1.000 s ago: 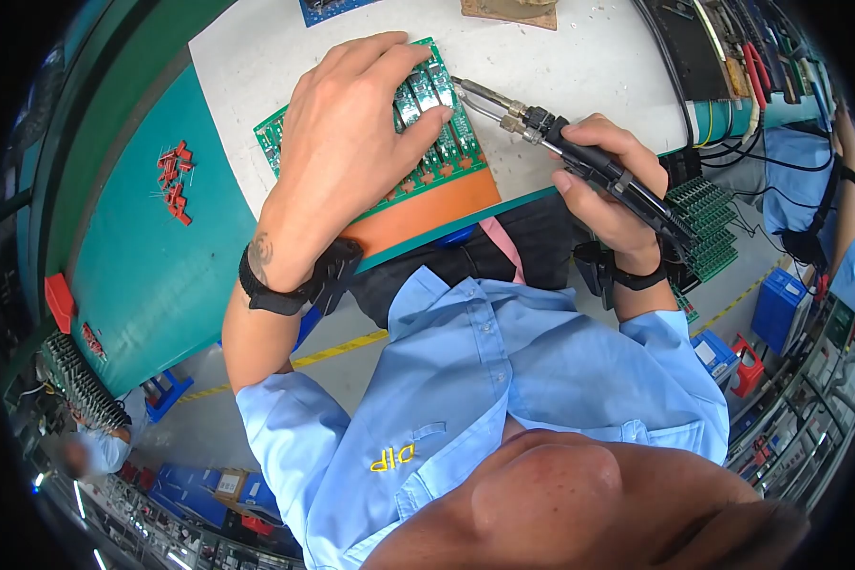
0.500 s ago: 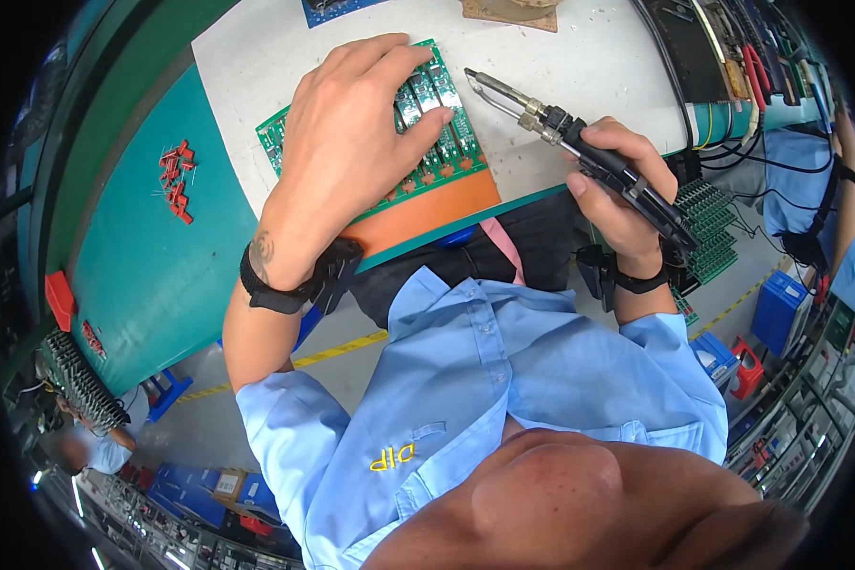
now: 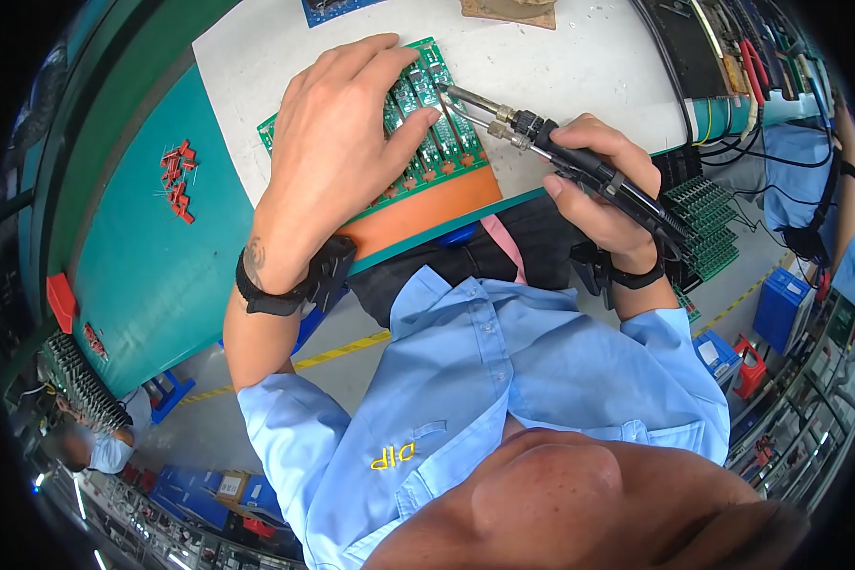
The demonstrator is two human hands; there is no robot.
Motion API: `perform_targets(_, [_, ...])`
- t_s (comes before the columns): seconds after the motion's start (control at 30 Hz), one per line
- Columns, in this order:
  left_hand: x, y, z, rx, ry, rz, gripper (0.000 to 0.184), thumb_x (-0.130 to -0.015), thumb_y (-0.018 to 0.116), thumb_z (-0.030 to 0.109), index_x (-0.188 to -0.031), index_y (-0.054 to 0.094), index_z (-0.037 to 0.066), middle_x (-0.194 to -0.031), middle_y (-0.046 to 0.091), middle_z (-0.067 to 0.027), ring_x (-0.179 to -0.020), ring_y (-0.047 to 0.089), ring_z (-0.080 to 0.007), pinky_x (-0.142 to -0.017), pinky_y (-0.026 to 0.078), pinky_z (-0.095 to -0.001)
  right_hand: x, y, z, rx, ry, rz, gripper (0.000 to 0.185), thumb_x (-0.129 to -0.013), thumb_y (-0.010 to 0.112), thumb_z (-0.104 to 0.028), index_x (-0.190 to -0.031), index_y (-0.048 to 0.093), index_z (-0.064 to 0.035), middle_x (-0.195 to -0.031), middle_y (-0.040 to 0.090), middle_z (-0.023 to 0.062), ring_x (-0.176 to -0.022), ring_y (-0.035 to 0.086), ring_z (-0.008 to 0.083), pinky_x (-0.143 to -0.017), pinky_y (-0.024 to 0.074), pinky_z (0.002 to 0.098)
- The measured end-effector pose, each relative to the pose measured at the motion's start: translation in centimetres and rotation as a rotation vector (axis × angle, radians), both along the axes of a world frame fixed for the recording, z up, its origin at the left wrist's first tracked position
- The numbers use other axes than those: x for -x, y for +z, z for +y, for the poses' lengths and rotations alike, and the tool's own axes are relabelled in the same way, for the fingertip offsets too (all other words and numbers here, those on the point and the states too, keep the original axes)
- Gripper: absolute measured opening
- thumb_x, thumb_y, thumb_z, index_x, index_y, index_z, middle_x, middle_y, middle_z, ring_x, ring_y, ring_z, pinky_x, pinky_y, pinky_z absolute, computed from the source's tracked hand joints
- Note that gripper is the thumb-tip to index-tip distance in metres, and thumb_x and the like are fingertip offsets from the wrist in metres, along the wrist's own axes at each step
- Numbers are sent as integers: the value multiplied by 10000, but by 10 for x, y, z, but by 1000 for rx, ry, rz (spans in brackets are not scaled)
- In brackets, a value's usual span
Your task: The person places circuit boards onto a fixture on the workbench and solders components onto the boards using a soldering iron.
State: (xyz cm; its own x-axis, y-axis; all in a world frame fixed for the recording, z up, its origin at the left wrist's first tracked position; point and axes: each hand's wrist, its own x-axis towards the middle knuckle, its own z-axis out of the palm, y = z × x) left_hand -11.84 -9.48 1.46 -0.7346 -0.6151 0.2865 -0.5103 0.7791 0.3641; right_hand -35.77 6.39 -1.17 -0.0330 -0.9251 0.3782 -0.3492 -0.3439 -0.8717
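Observation:
A green circuit board panel (image 3: 459, 142) lies on the white sheet, with an orange strip (image 3: 427, 214) along its near edge. My left hand (image 3: 337, 138) rests flat over the panel's left part, fingers spread and thumb apart, hiding much of it. My right hand (image 3: 603, 180) is wrapped round a black soldering tool (image 3: 613, 182) with a metal front end. Its tip is over the panel's upper right part, beside my left thumb; whether it touches cannot be made out.
Red components (image 3: 177, 180) lie on the green mat (image 3: 147, 275) at left. Stacked green boards (image 3: 703, 228) stand at right, near cables and hand tools. A blue board (image 3: 337, 8) is at the top. Co-workers are partly visible at both sides.
The soldering tool first drew back from the panel to the right, then came back left over it. My left hand has shifted slightly left, with its thumb off the spot it covered.

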Motion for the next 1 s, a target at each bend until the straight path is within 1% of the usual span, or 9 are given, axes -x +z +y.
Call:
perform_targets(0.4, [0,-3,0,-33,25,-6,471,-845,847,239,-1254,716,46,-1368,681,-147,-1256,633,-370,-1050,523,-461,-2,2,-4,-28,13,30,407,-803,764,68,-1194,651,60,-971,678,161,-845,641,202,-764,503,303])
perform_targets(0.5, [0,-6,1,-10,23,36,458,-813,856,242,-1193,726,23,-1304,697,-169,-1217,646,-360,-1012,520,-482,-2,2,-4,-29,13,35,406,-804,767,64,-1193,652,60,-964,676,158,-844,640,201,-763,502,303])
perform_targets(0.63, [0,-2,2,-40,34,-1,469,-843,849,244,-1249,721,48,-1367,682,-147,-1260,631,-370,-1052,523,-458,-2,1,-4,-28,9,42,404,-804,771,59,-1191,652,61,-962,676,159,-841,640,201,-762,503,303])
perform_targets(0.87, [0,-3,1,-40,36,-2,471,-846,846,256,-1249,720,47,-1364,684,-151,-1258,632,-370,-1055,521,-459,-1,3,-3,-25,9,48,407,-805,772,55,-1193,649,64,-968,688,165,-849,655,215,-771,513,310])
perform_targets(1.0, [-1,-3,1,-40,40,-3,470,-848,845,262,-1246,720,45,-1361,684,-153,-1254,634,-371,-1056,520,-459,2,2,1,-18,-10,4,412,-806,772,54,-1197,642,62,-973,697,171,-869,671,228,-782,526,325])
